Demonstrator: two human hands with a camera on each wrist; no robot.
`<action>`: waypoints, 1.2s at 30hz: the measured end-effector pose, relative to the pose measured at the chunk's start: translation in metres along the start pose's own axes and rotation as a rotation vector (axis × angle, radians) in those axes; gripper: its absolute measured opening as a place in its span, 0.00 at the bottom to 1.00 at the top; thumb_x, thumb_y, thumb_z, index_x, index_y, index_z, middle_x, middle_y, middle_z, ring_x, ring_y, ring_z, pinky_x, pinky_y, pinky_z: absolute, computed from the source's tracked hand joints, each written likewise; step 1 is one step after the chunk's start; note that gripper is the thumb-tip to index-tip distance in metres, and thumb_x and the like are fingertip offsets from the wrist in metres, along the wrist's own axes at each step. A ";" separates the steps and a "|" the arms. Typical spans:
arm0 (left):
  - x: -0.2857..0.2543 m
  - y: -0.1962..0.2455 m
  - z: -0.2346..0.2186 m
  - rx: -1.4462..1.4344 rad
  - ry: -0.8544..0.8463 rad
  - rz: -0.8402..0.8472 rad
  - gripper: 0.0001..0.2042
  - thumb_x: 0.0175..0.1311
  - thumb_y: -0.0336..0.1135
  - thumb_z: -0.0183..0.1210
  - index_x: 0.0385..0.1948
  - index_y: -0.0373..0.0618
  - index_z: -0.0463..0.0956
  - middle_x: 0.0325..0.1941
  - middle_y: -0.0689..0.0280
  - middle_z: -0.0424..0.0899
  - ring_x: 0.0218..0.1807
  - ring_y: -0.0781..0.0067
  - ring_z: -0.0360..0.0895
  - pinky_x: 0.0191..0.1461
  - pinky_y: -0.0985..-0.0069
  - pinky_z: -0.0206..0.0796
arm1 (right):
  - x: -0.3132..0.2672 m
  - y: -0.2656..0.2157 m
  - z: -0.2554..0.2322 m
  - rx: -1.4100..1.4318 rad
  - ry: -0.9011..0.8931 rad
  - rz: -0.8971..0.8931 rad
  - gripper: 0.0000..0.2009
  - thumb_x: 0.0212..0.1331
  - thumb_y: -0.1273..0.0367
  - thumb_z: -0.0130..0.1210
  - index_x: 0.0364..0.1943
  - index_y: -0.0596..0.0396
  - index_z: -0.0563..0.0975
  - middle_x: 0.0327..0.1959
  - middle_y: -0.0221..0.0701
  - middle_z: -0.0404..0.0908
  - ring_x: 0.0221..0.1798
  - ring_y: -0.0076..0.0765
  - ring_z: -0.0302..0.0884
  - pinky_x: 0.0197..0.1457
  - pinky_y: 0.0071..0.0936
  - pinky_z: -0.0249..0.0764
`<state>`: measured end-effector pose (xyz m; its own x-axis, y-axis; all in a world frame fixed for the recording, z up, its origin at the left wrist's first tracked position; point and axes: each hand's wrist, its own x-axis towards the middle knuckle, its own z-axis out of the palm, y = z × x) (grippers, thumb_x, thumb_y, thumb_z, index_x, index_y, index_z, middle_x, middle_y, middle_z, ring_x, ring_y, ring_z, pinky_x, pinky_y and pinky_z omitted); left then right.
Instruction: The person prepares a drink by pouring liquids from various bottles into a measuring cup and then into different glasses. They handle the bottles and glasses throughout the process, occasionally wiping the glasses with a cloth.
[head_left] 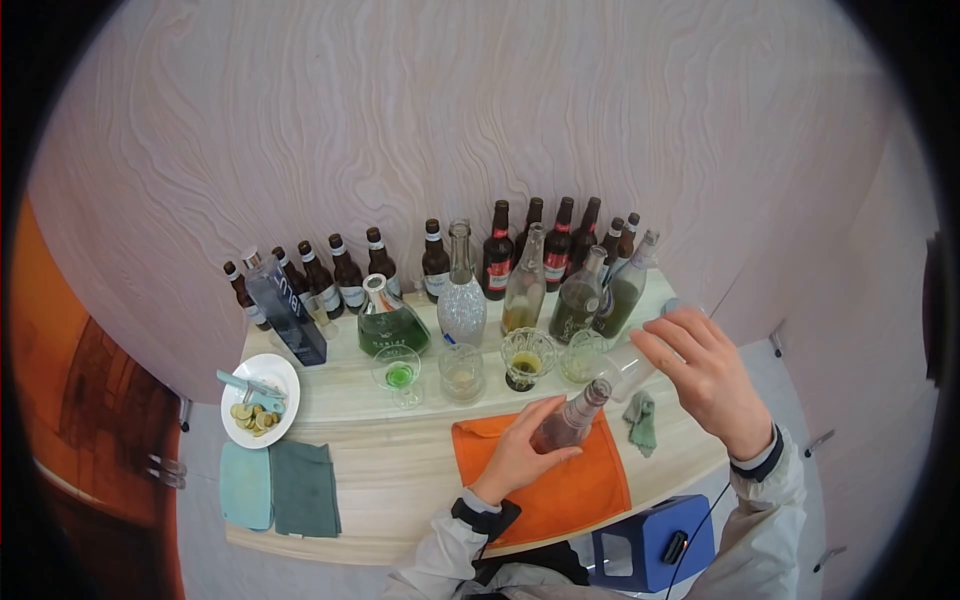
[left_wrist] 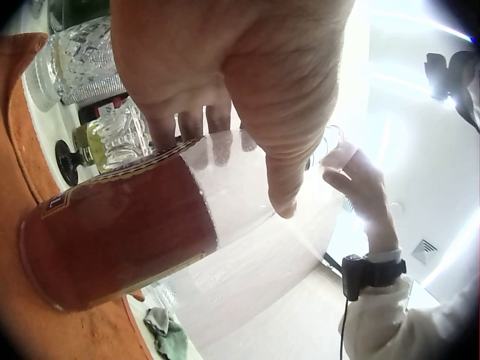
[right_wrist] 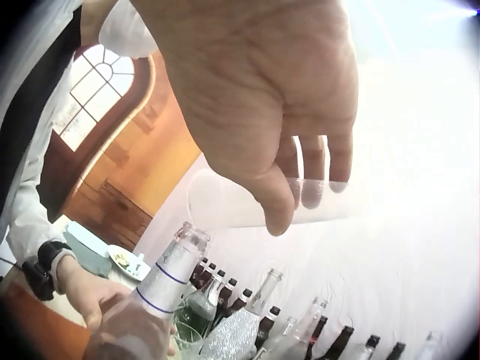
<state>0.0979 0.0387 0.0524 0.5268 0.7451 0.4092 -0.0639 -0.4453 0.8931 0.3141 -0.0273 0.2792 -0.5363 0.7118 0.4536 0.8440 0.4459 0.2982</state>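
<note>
My left hand (head_left: 520,450) grips a clear glass bottle (left_wrist: 120,232) with reddish liquid in its lower part, fingers on one side and thumb on the other. The bottle's base is at an orange cloth (head_left: 585,490). In my right hand (head_left: 705,375) is a clear, straight-sided drinking glass (right_wrist: 232,202), held tilted nearly on its side between thumb and fingers. Its mouth is close by the uncapped top of the bottle neck (right_wrist: 166,274), overlapping it in the head view. No liquid shows in the glass.
Behind stand a patterned tumbler (head_left: 462,374), a scalloped glass (head_left: 528,345) with dark liquid and a stemmed glass (head_left: 400,372) with green liquid. Several bottles line the back. A white plate (head_left: 288,370) of sliced fruit and folded cloths lie left; a crumpled green cloth (head_left: 641,425) lies right.
</note>
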 end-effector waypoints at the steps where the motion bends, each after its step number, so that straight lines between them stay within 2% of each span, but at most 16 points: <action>1: 0.000 0.000 0.000 0.007 0.000 0.000 0.40 0.55 0.38 0.79 0.71 0.44 0.69 0.69 0.56 0.75 0.69 0.58 0.75 0.70 0.66 0.69 | -0.003 0.002 0.002 0.042 0.011 0.024 0.26 0.48 0.77 0.58 0.58 0.57 0.79 0.52 0.38 0.80 0.58 0.49 0.78 0.62 0.45 0.76; 8: 0.000 0.000 0.001 -0.017 0.004 -0.004 0.40 0.55 0.38 0.79 0.71 0.44 0.69 0.69 0.56 0.76 0.68 0.60 0.76 0.70 0.67 0.69 | -0.001 0.003 -0.005 0.014 0.043 0.024 0.25 0.49 0.76 0.57 0.57 0.58 0.79 0.52 0.38 0.81 0.56 0.49 0.78 0.58 0.43 0.78; 11: -0.001 0.000 0.000 0.005 0.010 0.015 0.40 0.55 0.37 0.79 0.71 0.44 0.69 0.69 0.57 0.76 0.68 0.62 0.76 0.68 0.69 0.70 | 0.002 0.000 -0.007 0.017 0.007 -0.023 0.25 0.49 0.76 0.58 0.57 0.58 0.79 0.52 0.38 0.81 0.57 0.49 0.78 0.60 0.44 0.78; 16: -0.001 -0.001 0.001 -0.010 0.008 0.014 0.40 0.55 0.37 0.79 0.72 0.44 0.69 0.69 0.57 0.75 0.67 0.62 0.76 0.67 0.69 0.70 | 0.004 -0.002 -0.008 -0.113 0.074 -0.071 0.24 0.47 0.75 0.59 0.55 0.57 0.80 0.51 0.37 0.80 0.57 0.49 0.78 0.62 0.47 0.76; 20: 0.000 0.002 0.000 -0.017 0.005 -0.026 0.40 0.55 0.37 0.79 0.71 0.44 0.70 0.69 0.57 0.75 0.67 0.61 0.76 0.68 0.68 0.70 | -0.012 0.007 0.004 -0.032 0.007 -0.057 0.24 0.47 0.77 0.60 0.54 0.58 0.80 0.52 0.38 0.81 0.58 0.50 0.78 0.63 0.46 0.76; 22: -0.001 0.000 0.000 -0.005 0.000 0.012 0.40 0.56 0.37 0.78 0.72 0.44 0.68 0.69 0.56 0.75 0.68 0.59 0.76 0.68 0.67 0.70 | -0.032 0.013 0.014 0.076 0.158 0.181 0.24 0.47 0.80 0.64 0.54 0.59 0.80 0.51 0.40 0.82 0.56 0.51 0.79 0.63 0.43 0.77; 23: -0.001 0.001 0.000 -0.008 0.011 0.013 0.40 0.56 0.37 0.78 0.72 0.44 0.68 0.69 0.56 0.75 0.68 0.59 0.76 0.68 0.67 0.70 | -0.041 0.008 0.018 0.076 0.156 0.169 0.24 0.47 0.80 0.64 0.54 0.59 0.80 0.51 0.40 0.82 0.56 0.51 0.79 0.63 0.43 0.77; 25: -0.003 0.006 0.001 -0.076 -0.004 -0.066 0.41 0.56 0.38 0.78 0.72 0.41 0.67 0.69 0.55 0.75 0.69 0.57 0.75 0.69 0.66 0.70 | -0.069 -0.011 0.026 0.241 0.196 0.608 0.24 0.50 0.80 0.68 0.55 0.61 0.79 0.50 0.41 0.84 0.53 0.48 0.82 0.61 0.38 0.78; 26: -0.004 0.010 0.001 -0.076 -0.001 -0.065 0.41 0.56 0.38 0.78 0.72 0.41 0.67 0.69 0.55 0.75 0.69 0.57 0.75 0.69 0.66 0.70 | -0.086 -0.022 0.040 0.241 0.196 0.605 0.24 0.50 0.80 0.68 0.55 0.61 0.79 0.50 0.41 0.84 0.53 0.48 0.82 0.61 0.38 0.78; 28: -0.010 0.022 0.000 0.115 0.165 0.041 0.41 0.57 0.38 0.78 0.72 0.40 0.66 0.70 0.54 0.74 0.70 0.55 0.74 0.70 0.65 0.69 | -0.122 -0.047 0.072 0.562 0.252 0.817 0.25 0.52 0.76 0.72 0.56 0.62 0.79 0.48 0.41 0.86 0.50 0.44 0.85 0.58 0.35 0.80; 30: -0.029 0.041 -0.013 0.139 0.137 0.023 0.40 0.57 0.39 0.78 0.71 0.39 0.67 0.69 0.54 0.75 0.69 0.55 0.75 0.69 0.65 0.70 | -0.136 -0.092 0.084 0.738 0.165 0.897 0.26 0.53 0.74 0.74 0.57 0.62 0.79 0.47 0.41 0.87 0.49 0.40 0.87 0.56 0.33 0.80; 31: -0.040 0.048 -0.017 0.160 0.106 0.011 0.39 0.57 0.39 0.78 0.69 0.39 0.69 0.68 0.54 0.76 0.68 0.54 0.76 0.69 0.65 0.70 | -0.140 -0.115 0.090 0.856 0.182 0.911 0.26 0.53 0.73 0.74 0.57 0.62 0.79 0.47 0.41 0.87 0.50 0.41 0.87 0.56 0.33 0.81; 32: -0.052 0.050 -0.016 0.167 0.076 -0.010 0.39 0.57 0.39 0.78 0.69 0.39 0.69 0.68 0.54 0.76 0.68 0.54 0.76 0.69 0.65 0.70 | -0.141 -0.135 0.091 0.818 0.103 0.868 0.27 0.52 0.72 0.75 0.58 0.62 0.79 0.48 0.43 0.87 0.51 0.42 0.87 0.56 0.33 0.81; 34: -0.075 0.054 -0.013 -0.001 -0.133 -0.126 0.37 0.56 0.40 0.79 0.67 0.39 0.72 0.66 0.54 0.78 0.64 0.56 0.79 0.66 0.66 0.72 | -0.135 -0.170 0.101 0.962 0.072 0.823 0.28 0.53 0.71 0.75 0.59 0.62 0.78 0.50 0.45 0.86 0.51 0.48 0.87 0.56 0.35 0.81; 35: -0.077 0.059 -0.010 -0.026 -0.129 -0.096 0.33 0.55 0.38 0.80 0.62 0.39 0.76 0.62 0.56 0.81 0.61 0.61 0.81 0.64 0.68 0.74 | -0.127 -0.179 0.104 0.983 0.084 0.764 0.28 0.53 0.70 0.75 0.59 0.61 0.77 0.51 0.45 0.86 0.51 0.50 0.87 0.57 0.35 0.81; 36: -0.084 0.058 -0.007 -0.051 -0.106 -0.162 0.31 0.56 0.36 0.79 0.61 0.39 0.77 0.60 0.57 0.83 0.59 0.63 0.82 0.63 0.69 0.75 | -0.120 -0.186 0.105 1.016 0.042 0.769 0.29 0.54 0.67 0.75 0.60 0.62 0.77 0.53 0.47 0.84 0.53 0.54 0.84 0.58 0.39 0.80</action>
<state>0.0438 -0.0462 0.0712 0.6196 0.7474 0.2396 -0.0122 -0.2961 0.9551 0.2220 -0.1387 0.0811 0.1080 0.9611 0.2544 0.5536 0.1544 -0.8184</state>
